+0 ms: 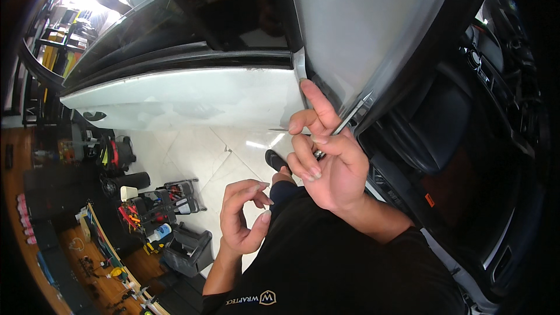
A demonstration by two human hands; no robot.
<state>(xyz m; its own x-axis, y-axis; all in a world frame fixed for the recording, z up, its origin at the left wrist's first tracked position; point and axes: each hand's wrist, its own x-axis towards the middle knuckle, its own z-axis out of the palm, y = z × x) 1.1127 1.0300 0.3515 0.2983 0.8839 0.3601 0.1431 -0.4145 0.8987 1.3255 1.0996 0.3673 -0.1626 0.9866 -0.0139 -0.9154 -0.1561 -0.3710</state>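
Observation:
My right hand [332,166] is closed around a slim silver tool with a narrow pointed end [357,109], probably a craft knife. Its index finger stretches up to the rear edge of a white car door [192,96], just below the dark window trim [233,58]. Whether that fingertip presses on the edge or hovers by it is hard to tell. Lower and to the left, my left hand [242,213] hangs over the floor. Its fingers curl loosely, the thumb apart from them, and nothing shows between them.
A light grey car panel [373,23] rises beyond my right hand. To the right lies the car's inside, with a black seat [426,122]. At the lower left are a tool cart [160,204], a dark bin [189,251] and a wooden bench [73,245] with tools.

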